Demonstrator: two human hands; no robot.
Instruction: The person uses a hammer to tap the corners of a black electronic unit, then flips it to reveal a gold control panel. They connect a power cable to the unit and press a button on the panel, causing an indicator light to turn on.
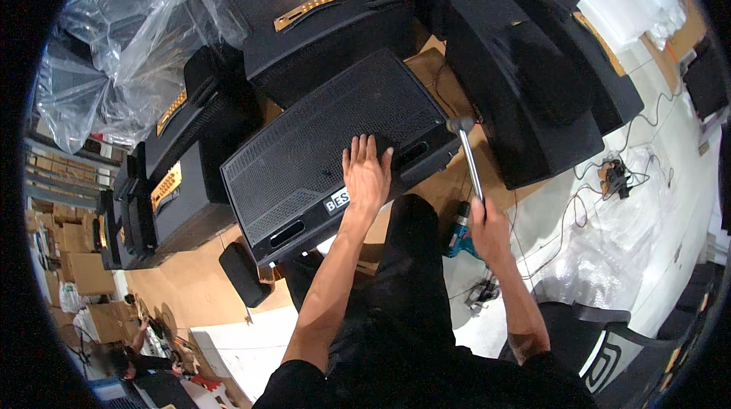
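Note:
A black speaker cabinet (pixel 304 131) with a perforated front grille lies tilted across the middle, close to my legs. My left hand (pixel 365 180) rests flat on its grille, fingers stretched out, beside a white label plate (pixel 337 199) that it partly covers. In my right hand (pixel 489 230) is a mallet (pixel 471 161), gripped by its shiny metal handle. The dark mallet head is at the cabinet's right corner; whether it touches the cabinet I cannot tell.
Several black cabinets with gold perforated strips surround the work, such as one behind (pixel 327 39). A blue cordless drill (pixel 459 238) stands right of my leg. Cables (pixel 620 177) and plastic wrap (pixel 590 260) lie at right. Another person (pixel 137 359) is at the lower left.

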